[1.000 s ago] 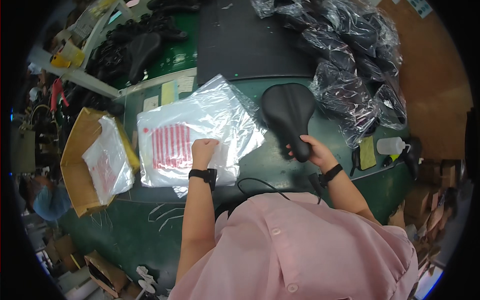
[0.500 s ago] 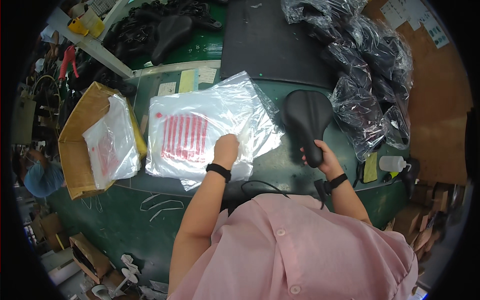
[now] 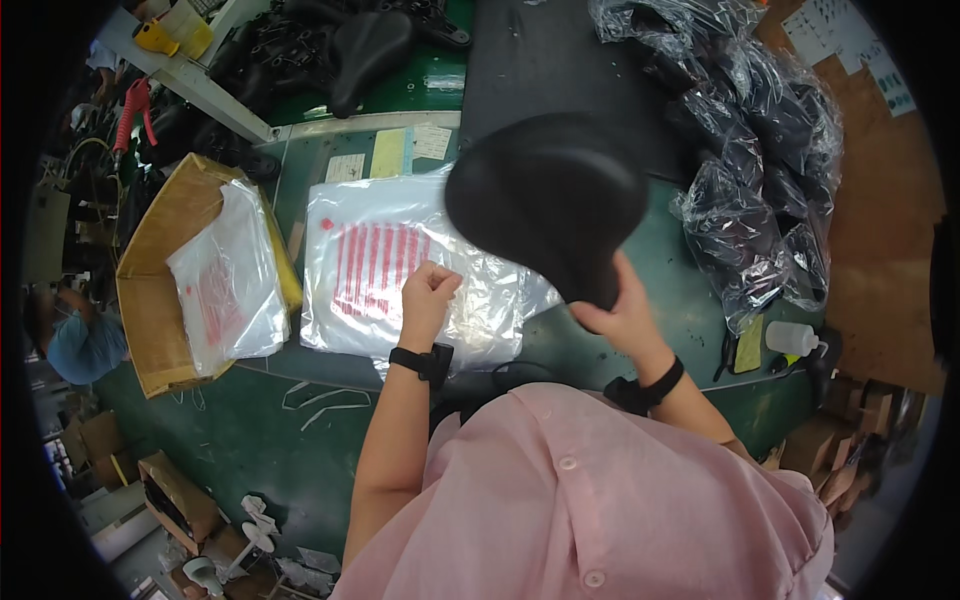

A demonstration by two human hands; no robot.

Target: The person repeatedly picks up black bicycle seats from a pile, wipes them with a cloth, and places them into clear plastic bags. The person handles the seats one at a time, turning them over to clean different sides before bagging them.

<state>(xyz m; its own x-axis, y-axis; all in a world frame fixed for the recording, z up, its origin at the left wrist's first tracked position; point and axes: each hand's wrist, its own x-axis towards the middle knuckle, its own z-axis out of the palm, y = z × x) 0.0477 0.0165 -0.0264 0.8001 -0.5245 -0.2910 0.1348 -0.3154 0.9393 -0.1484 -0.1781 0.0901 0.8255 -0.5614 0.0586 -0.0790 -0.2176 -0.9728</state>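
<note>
My right hand (image 3: 620, 315) grips the narrow nose of a black bicycle saddle (image 3: 545, 200) and holds it lifted above the green table, its broad rear pointing away from me. My left hand (image 3: 430, 300) is closed, pinching the top sheet of a stack of clear plastic bags (image 3: 385, 270) with red print, which lie flat in front of me. Both wrists wear black bands.
A cardboard box (image 3: 160, 290) with more printed bags stands at the left. Several saddles wrapped in clear plastic (image 3: 760, 170) pile up at the right. Bare black saddles (image 3: 350, 50) lie at the back. A small white bottle (image 3: 795, 338) sits at the right edge. Another person (image 3: 75, 340) is at the far left.
My right hand has raised the saddle off the table, up toward the camera and over the bags. My left hand has stayed on the bag stack, fingers now pinching.
</note>
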